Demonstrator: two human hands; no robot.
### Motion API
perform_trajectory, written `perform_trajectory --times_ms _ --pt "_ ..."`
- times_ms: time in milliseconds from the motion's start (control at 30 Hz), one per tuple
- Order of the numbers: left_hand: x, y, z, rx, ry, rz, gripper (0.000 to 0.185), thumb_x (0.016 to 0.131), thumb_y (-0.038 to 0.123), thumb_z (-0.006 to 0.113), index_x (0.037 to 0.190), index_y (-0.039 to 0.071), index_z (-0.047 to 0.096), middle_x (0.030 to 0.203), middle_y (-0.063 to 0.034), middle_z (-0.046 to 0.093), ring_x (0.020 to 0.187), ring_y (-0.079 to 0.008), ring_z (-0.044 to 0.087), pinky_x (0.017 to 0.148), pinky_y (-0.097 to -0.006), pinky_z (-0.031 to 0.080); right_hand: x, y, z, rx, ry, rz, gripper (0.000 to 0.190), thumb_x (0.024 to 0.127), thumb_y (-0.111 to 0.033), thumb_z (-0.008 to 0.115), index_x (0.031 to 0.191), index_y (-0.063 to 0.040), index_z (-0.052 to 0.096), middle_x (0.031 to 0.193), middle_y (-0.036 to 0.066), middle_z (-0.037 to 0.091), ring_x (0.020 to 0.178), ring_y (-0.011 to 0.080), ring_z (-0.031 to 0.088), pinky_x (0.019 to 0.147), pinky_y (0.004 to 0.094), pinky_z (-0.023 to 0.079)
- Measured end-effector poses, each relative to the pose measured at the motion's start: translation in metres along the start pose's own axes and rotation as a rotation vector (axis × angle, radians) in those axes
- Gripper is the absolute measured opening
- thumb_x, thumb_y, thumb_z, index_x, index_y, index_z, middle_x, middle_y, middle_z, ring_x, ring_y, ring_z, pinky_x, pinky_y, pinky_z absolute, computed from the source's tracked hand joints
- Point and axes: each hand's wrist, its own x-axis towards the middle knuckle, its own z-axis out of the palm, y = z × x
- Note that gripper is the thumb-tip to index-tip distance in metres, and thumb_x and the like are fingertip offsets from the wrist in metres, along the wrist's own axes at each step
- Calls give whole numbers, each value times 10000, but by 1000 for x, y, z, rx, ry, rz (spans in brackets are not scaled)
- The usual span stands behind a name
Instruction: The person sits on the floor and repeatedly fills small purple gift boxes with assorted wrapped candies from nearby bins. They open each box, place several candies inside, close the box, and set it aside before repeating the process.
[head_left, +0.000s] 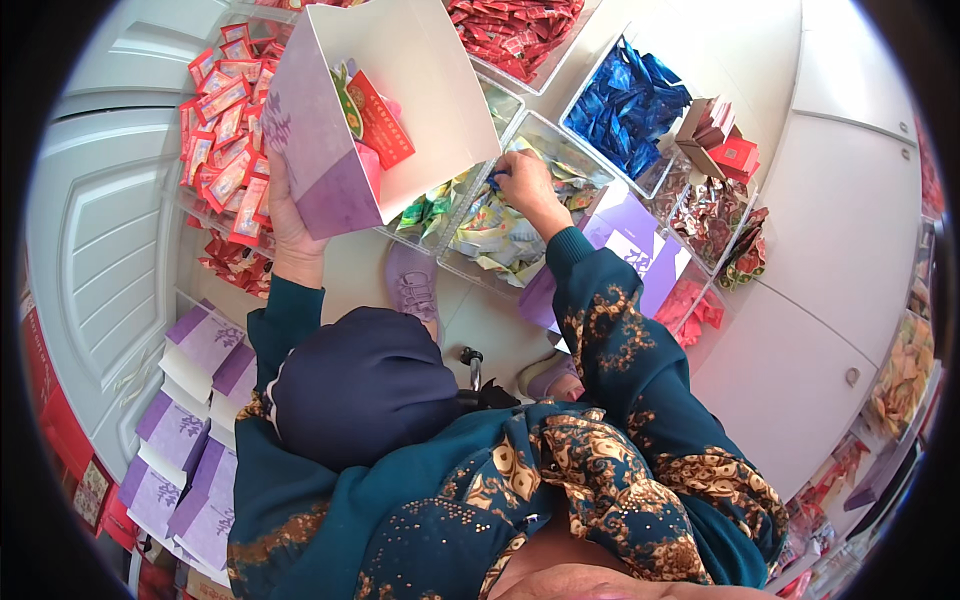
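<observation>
My left hand (296, 225) grips the side of a purple-and-white cardboard gift box (330, 202), tilted so its open inside faces me. Inside the box lie a red printed card (386, 127), a green packet (347, 105) and some pink-wrapped pieces, partly hidden by the card. My right hand (527, 184) is over a clear plastic bin (442, 259) of pale yellow-green packets (499, 229). Its fingers pinch a small blue packet (495, 178), mostly covered by the fingers.
Red packets (225, 142) fill a bin at left; another holds blue packets (626, 105). A purple box (600, 225) leans beside my right forearm. Red cards (733, 156) stand in a small box at right. Several purple boxes (176, 420) are stacked lower left, near a white panelled door (112, 255).
</observation>
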Motion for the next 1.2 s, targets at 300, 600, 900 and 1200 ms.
perform_trajectory --times_ms 300,600,900,1200 --pt "-2 3 0 138 -10 94 594 910 452 580 1346 70 444 1249 -97 580 1120 -243 576 965 -387 475 -43 -25 -121 499 371 104 101 865 -58 662 940 -5 622 782 41 653 710 95 639 596 235 517" --pt "-4 -1 1 76 -131 -22 607 900 396 622 1360 55 423 1318 -117 531 1195 -280 530 1014 -438 436 -68 -161 -192 904 260 -387 219 886 -40 644 1084 12 566 924 74 659 833 121 653 707 242 543" --pt "-5 21 1 -172 -44 33 582 930 374 509 1384 29 393 1317 -173 508 1195 -316 503 1035 -454 392 43 -110 -94 169 55 -252 258 832 -130 611 1071 -45 652 984 135 679 817 259 683 741 355 540" --pt "-5 40 9 -343 -63 -36 590 946 360 427 1414 8 354 1365 -213 451 1255 -351 441 1065 -469 345 71 -104 -9 -575 -90 -352 471 819 -56 514 1283 -14 440 973 210 662 976 365 631 803 447 498"
